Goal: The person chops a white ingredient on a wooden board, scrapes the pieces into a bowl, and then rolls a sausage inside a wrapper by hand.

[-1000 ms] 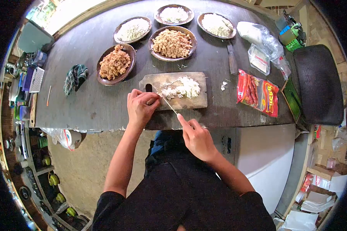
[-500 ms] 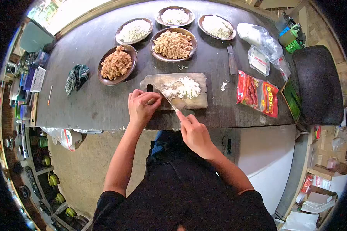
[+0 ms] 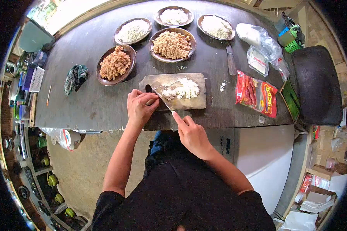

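A wooden cutting board [image 3: 199, 102] lies near the table's front edge, with a heap of chopped white pieces [image 3: 186, 89] on it. My right hand [image 3: 194, 136] grips a knife [image 3: 164, 101], index finger stretched along its back. The blade slants up and left across the board's left part, close to my left fingertips. At the board's lower left corner my left hand [image 3: 142, 108] is closed, fingers bunched together; whatever they hold is hidden behind them.
Beyond the board stand brown plates with fried brown food [image 3: 115, 65], brown crumbly pieces [image 3: 172, 44] and white shreds [image 3: 133, 30]. A second knife [image 3: 231, 61], a red sausage packet [image 3: 256, 94] and plastic bags [image 3: 258, 38] lie right. A checked cloth [image 3: 76, 79] lies left.
The knife and my right hand have shifted slightly left, bringing the blade nearer to my left fingers. My left hand stays in nearly the same place. The whole view has moved a little.
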Demonstrator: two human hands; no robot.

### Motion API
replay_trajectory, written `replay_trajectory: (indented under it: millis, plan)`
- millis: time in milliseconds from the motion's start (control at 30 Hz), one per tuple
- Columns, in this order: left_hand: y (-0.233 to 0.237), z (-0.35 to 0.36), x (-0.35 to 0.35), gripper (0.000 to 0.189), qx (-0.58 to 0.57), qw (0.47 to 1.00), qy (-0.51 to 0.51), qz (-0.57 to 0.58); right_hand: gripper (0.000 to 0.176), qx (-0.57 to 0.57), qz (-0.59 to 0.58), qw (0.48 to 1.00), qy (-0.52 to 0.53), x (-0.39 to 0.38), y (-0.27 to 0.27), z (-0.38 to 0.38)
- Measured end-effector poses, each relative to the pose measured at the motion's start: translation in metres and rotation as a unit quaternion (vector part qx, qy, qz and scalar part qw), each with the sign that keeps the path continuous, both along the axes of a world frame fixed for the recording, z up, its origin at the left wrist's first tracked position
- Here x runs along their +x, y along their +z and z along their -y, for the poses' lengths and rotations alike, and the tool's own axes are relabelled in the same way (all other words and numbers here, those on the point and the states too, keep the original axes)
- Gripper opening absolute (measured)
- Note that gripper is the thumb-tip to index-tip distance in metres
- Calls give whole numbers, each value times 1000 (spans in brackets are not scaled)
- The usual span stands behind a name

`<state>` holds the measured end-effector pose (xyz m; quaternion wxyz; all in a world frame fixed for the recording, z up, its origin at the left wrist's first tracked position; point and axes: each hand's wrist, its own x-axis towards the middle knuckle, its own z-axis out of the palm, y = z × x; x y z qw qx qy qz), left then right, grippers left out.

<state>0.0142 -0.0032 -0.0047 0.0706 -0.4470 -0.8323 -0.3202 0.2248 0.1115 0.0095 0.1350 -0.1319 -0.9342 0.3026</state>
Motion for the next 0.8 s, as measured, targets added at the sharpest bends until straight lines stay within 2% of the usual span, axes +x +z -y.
replay_trajectory:
  millis: [167,467,800]
  plan:
    - [7,2,2,15,-1,1000,-7,-23,58,-5,-7,1000,-5,1,0,-3]
    - [-1,4,-3,14,-7,1000,-11,2,57,-31,16,999,5,15,6,-1]
    - [3,3,0,12,-9,1000,-1,8,57,5,4,1000,0,-2,-2,-3]
